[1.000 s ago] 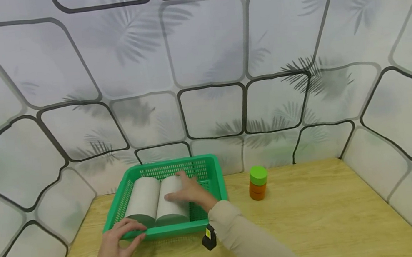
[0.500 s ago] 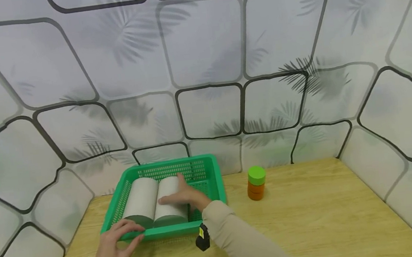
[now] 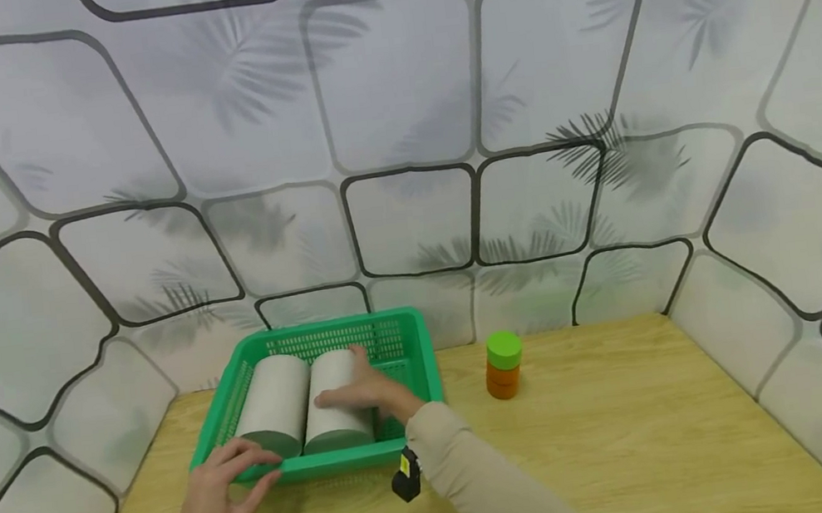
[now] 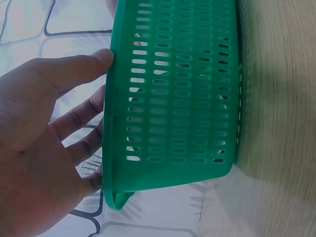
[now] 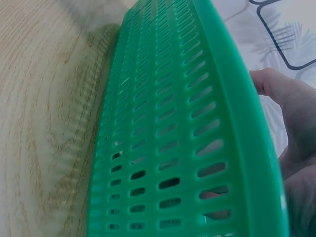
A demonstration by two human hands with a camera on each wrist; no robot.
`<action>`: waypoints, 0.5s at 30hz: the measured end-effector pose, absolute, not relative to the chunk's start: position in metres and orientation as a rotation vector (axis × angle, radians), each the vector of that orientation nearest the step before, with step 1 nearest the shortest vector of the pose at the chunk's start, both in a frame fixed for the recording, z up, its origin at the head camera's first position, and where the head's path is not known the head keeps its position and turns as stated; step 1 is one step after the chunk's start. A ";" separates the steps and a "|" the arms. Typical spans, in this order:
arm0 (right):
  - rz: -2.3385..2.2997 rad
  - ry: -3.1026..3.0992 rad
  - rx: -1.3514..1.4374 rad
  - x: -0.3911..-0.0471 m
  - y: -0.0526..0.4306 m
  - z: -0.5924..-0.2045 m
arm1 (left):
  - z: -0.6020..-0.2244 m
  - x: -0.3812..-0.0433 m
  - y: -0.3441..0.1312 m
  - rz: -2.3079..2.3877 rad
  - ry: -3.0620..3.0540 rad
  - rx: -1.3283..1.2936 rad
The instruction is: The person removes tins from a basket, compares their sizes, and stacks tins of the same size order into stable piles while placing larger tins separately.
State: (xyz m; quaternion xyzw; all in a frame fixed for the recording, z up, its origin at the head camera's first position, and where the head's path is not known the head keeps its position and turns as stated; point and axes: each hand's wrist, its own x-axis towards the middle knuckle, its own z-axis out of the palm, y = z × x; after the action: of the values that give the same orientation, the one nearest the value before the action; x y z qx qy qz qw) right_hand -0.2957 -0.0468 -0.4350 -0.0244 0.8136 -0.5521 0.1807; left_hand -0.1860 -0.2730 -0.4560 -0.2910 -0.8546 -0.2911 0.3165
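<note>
Two white paper-like rolls lie side by side in a green plastic basket (image 3: 357, 460), their near ends tinted green. My right hand (image 3: 368, 386) grips the right roll (image 3: 331, 394), thumb across its top and the other fingers mostly hidden on its far right side. The left roll (image 3: 275, 396) lies untouched against it. At the basket's front left corner, my left hand (image 3: 214, 494) pinches the rim between thumb and fingers. The left wrist view shows the left thumb (image 4: 74, 69) at the rim, with the other fingertips hidden behind it. Basket wall hides most of the right hand (image 5: 296, 118) in its wrist view.
An orange jar (image 3: 503, 381) with a green lid stands on the wooden table (image 3: 610, 436), right of the basket. Patterned cloth walls (image 3: 415, 223) enclose the table at the back and both sides. The basket's right part shows bare mesh.
My right thumb has moved slightly left across the right roll, and the hand has settled round it. The left hand keeps its place on the rim. The whole head view has shifted a little.
</note>
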 end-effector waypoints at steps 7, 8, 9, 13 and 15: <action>-1.613 2.289 -0.143 -0.298 -0.032 -0.421 | -0.453 -0.187 -0.269 -0.730 -2.256 -0.745; -1.629 2.281 -0.163 -0.298 -0.029 -0.419 | -0.453 -0.186 -0.269 -0.740 -2.258 -0.743; -1.654 2.269 -0.188 -0.298 -0.027 -0.416 | -0.453 -0.186 -0.269 -0.750 -2.258 -0.741; -1.740 2.256 -0.282 -0.297 -0.016 -0.407 | -0.453 -0.185 -0.271 -0.782 -2.268 -0.724; -1.772 2.270 -0.306 -0.296 -0.012 -0.404 | -0.453 -0.184 -0.272 -0.794 -2.276 -0.714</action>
State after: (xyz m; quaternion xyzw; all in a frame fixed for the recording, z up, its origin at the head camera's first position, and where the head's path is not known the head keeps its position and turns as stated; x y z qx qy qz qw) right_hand -0.2964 -0.0115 -0.4039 -0.1047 0.7779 -0.6074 0.1225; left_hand -0.1841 -0.2717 -0.4531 -0.2702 -0.8612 -0.3003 0.3086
